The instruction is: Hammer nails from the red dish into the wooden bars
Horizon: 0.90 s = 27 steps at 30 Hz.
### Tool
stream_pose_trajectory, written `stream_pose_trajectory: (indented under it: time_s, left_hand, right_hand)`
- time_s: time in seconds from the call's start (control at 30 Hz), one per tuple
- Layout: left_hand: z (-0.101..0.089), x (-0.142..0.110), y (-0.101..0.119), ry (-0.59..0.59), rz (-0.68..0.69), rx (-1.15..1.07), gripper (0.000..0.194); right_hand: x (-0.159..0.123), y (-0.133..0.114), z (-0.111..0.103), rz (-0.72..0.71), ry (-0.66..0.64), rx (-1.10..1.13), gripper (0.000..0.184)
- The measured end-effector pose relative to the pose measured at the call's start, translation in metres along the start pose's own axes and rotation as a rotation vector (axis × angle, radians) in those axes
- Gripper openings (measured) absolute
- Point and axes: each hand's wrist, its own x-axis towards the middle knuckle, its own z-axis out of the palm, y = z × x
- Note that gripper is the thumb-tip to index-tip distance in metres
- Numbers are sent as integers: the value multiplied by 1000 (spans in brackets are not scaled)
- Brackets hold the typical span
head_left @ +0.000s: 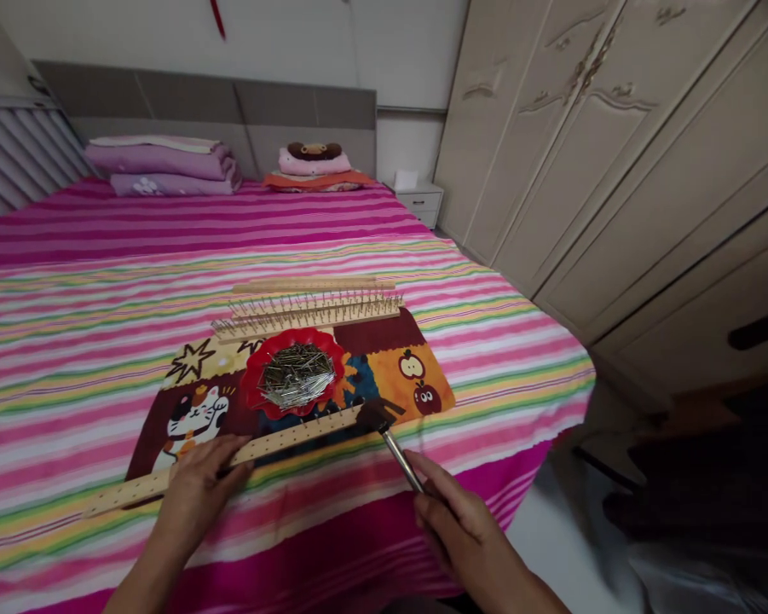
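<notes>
A pale wooden strip [281, 440] with rows of holes lies along the near edge of a patterned mat [148, 433]. My left hand [201, 482] grips this strip left of its middle, fingers over the top and thumb on the near side. My right hand [457, 520] is closed around the metal handle of a hammer [396, 452]. The dark hammer head is at the strip's right end; I cannot tell whether it touches. Several nails stand in the strip just left of the head. Beyond it, a red scalloped bowl [249, 388] holds a heap of loose nails [299, 375].
Behind the bowl lie wooden strips full of upright nails [313, 314], with plainer strips [313, 283] farther back. Everything rests on a bed with a striped sheet [511, 341]. Folded bedding [163, 162] is at the headboard; a wardrobe [550, 128] stands right.
</notes>
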Motion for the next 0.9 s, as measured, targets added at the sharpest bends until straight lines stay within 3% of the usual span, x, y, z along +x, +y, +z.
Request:
stream_pose_trajectory:
  time_s: [0.13,0.3,0.43,0.57,0.7,0.9]
  left_hand:
    - [11,3,21,-51,39,-59,34]
    - [33,9,60,-46,38,-44,27]
    - [39,13,73,-43,52,-58,24]
    - [34,8,71,-1,69,-20,29]
    - [21,0,54,44,78,100,32]
    - [6,-1,29,-70,47,214,29]
  right_hand:
    - [-2,-4,-8,35,68,96,48]
    - [-4,-13,-8,96,268,186,55]
    - [-3,-18,-4,154,292,211,62]
    - [-3,-17,-3,166,280,197,60]
    - [-2,-15,-4,159,286,198,58]
    - [1,-11,-8,161,296,215,56]
